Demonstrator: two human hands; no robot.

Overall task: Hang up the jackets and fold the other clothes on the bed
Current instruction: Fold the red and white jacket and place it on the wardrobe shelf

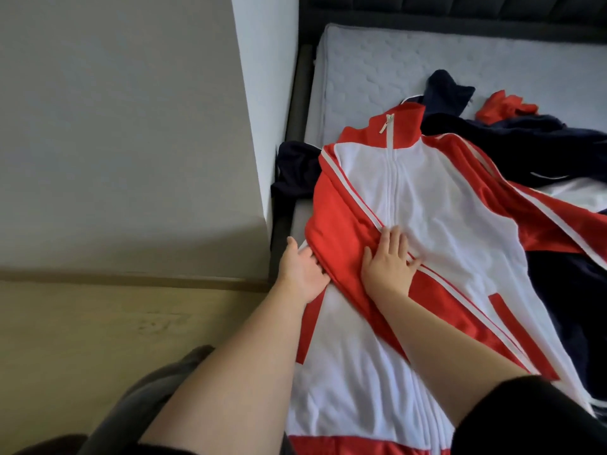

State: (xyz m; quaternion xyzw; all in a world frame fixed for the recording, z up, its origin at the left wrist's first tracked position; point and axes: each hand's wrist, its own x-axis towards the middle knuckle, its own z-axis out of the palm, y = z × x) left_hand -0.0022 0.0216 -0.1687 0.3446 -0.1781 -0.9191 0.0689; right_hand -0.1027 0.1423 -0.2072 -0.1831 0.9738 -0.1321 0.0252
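The bed (492, 60) fills the right side of the view, its pale quilted mattress bare toward 12 o'clock, where a dark headboard (460, 8) closes it off. A white wall corner (256, 93) stands against the bed's edge at 10 o'clock, and a wood-look floor (98, 323) spreads toward 8 o'clock.

The red-and-white jacket (443, 224) lies front-up on the mattress near the bed's nearer edge, zipped shut. Its long axis runs from 12 to 6 o'clock, with the red collar (391, 126) pointing to 12 and the hem toward 6. One striped sleeve (345, 231) is folded across the chest, slanting from 10 toward 4 o'clock. The other sleeve trails off toward 3 o'clock.

The right hand (389, 257) lies flat on the folded sleeve, fingers straight and spread, pressing the cloth and grasping nothing. The left hand (303, 274) sits at the sleeve's outer fold, thumb raised clear. Its fingertips are at or under the red edge, so I cannot tell whether they hold the fabric.

A navy garment (525, 142) is heaped beside and partly under the jacket toward 2 o'clock, with a crumpled red garment (505, 106) just beyond it. A dark cloth (295, 169) hangs over the bed's edge at 10 o'clock.
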